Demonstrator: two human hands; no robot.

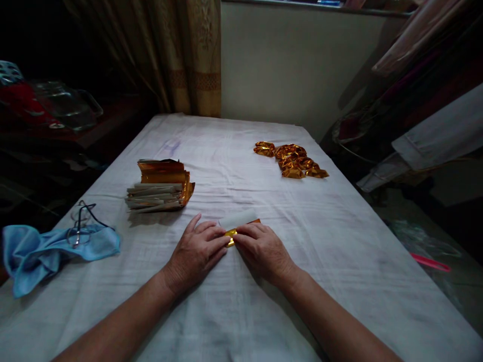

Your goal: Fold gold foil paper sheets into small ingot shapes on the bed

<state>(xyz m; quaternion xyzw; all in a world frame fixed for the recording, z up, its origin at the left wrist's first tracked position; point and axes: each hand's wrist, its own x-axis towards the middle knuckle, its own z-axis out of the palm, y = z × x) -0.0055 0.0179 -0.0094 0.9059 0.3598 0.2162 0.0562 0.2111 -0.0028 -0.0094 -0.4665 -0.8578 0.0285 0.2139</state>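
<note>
A sheet of gold foil paper lies on the white cloth, partly rolled or folded over, its pale back showing along the far edge. My left hand presses on its left part, fingers bent and thumb out to the side. On its right part my right hand has its fingers closed over the foil. Both sets of fingertips almost meet at the gold strip, and they hide most of the sheet. Ahead and to the left sits a stack of gold foil sheets, bent over with grey-white backs.
Several folded gold foil pieces are heaped at the far right of the cloth-covered surface. A blue cloth with eyeglasses on it lies at left. Past the left edge stands a glass jug; a curtain hangs behind.
</note>
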